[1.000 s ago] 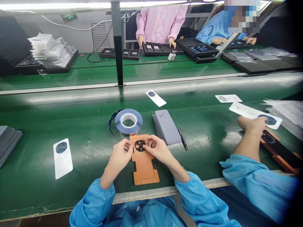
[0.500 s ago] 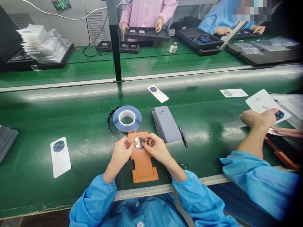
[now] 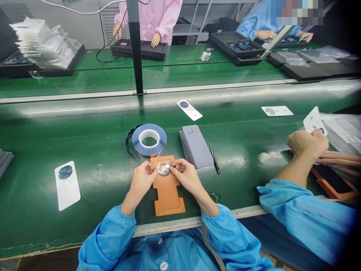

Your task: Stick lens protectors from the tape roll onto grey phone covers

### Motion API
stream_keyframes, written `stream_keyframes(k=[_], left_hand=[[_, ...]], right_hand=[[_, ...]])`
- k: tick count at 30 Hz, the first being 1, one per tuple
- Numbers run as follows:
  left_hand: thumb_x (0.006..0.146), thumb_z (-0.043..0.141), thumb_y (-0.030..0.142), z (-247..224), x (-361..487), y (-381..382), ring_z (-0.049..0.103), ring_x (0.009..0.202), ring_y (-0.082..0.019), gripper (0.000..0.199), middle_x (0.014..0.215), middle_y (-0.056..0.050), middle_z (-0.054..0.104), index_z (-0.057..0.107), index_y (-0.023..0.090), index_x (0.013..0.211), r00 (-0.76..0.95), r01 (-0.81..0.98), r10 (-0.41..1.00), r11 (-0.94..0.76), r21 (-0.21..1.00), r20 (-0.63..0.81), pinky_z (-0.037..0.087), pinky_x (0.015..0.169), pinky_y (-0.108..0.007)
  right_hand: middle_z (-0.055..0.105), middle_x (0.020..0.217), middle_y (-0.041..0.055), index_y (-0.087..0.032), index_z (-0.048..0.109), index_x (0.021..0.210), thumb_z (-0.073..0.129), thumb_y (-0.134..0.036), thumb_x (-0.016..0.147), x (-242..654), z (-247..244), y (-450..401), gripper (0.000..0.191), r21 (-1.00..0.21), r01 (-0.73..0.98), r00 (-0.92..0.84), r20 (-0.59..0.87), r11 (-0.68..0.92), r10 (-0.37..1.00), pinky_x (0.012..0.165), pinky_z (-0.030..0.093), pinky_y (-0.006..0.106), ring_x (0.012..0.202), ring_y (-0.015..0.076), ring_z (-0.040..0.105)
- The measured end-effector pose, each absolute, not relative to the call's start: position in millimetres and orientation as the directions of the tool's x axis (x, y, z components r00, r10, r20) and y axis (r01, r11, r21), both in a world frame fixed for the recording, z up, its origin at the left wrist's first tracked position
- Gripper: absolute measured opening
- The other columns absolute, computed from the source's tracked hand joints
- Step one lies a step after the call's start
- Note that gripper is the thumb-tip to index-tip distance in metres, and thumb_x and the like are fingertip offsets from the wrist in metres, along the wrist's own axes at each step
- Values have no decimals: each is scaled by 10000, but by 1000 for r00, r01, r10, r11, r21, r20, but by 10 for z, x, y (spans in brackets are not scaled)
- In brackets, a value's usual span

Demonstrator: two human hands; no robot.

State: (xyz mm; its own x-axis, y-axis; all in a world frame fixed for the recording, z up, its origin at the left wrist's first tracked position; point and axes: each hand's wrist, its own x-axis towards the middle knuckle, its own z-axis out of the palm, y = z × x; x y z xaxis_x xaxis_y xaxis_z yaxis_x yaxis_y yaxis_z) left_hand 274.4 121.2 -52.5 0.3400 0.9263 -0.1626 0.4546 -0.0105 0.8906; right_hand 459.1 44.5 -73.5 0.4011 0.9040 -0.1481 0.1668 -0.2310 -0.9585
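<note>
Between my hands is a round silver piece with several holes (image 3: 163, 169), shaped like a phone camera cover. It lies over the upper part of an orange fixture plate (image 3: 168, 192) on the green belt. My right hand (image 3: 186, 175) pinches its right edge between thumb and forefinger. At its left edge, my left hand (image 3: 143, 177) is closed with fingertips pressed together; what they hold, if anything, I cannot make out. Just beyond the plate lies a blue tape roll (image 3: 135, 140) with a white core, a strip of dark camera-shaped stickers trailing at its left.
Right of the plate are stacked grey phone-shaped panels (image 3: 198, 145) and black tweezers (image 3: 215, 161). White phone back covers (image 3: 70, 192) lie around the belt. A co-worker's hand (image 3: 307, 145) at right holds another one. A black post (image 3: 137, 60) stands beyond.
The silver piece has tilted and now shows a brighter, fuller face; my hands stay beside it. The co-worker at right has turned their white cover. Across the belt, a person has lowered a black tray.
</note>
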Motion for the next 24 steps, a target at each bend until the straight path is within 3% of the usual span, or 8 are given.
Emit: stream_keyframes(k=[6,12,15,17,19,21,24], left_hand=[[753,684,303,-496,2737,1194,519,561,-123,165,604,33,575,570,205,686,336,442,930,-17,897,-148,387,565,-238],[779,657,295,-528,2713,1180,541,580,-127,143,626,28,591,572,205,708,359,458,923,-44,888,-139,402,583,-238],[768,650,275,-546,2694,1181,548,571,-130,115,617,33,590,573,208,715,368,450,917,-29,893,-156,402,579,-240],[754,652,262,-552,2683,1186,551,560,-132,107,604,36,589,573,210,704,365,436,918,-23,900,-154,401,577,-242],[743,654,253,-556,2672,1192,564,556,-137,110,595,36,597,568,213,688,364,421,919,-16,907,-153,398,572,-243],[739,650,248,-560,2658,1196,584,557,-144,105,594,35,610,567,215,684,366,401,916,4,916,-164,397,565,-244],[746,641,250,-569,2635,1198,609,574,-153,88,616,30,634,574,216,701,378,371,907,34,928,-184,408,569,-246]], right_hand=[[620,778,14,-202,653,870,701,-331,802,4550,-760,432,153,-949,209,405,-135,-235,904,654,492,307,694,171,586],[616,788,20,-222,680,954,627,-263,849,4771,-311,395,125,-875,453,359,2,-173,933,630,493,317,678,175,585],[656,896,53,-234,706,1031,615,-284,879,5216,-72,646,184,-738,671,317,195,-74,928,754,531,363,808,214,635],[664,1098,94,-241,705,1155,648,-292,859,5575,11,909,306,-599,799,242,246,-49,939,943,517,438,1044,279,641],[579,1365,137,-233,632,1343,711,-307,817,5897,36,1176,537,-490,870,153,172,-50,973,1108,419,522,1304,355,521],[480,1501,166,-217,571,1431,761,-331,789,6124,25,1389,679,-436,895,121,28,-97,992,1168,344,572,1425,403,403],[474,1523,181,-188,596,1409,773,-361,800,6260,-12,1551,657,-438,890,79,-121,-125,990,1185,327,564,1444,400,397]])
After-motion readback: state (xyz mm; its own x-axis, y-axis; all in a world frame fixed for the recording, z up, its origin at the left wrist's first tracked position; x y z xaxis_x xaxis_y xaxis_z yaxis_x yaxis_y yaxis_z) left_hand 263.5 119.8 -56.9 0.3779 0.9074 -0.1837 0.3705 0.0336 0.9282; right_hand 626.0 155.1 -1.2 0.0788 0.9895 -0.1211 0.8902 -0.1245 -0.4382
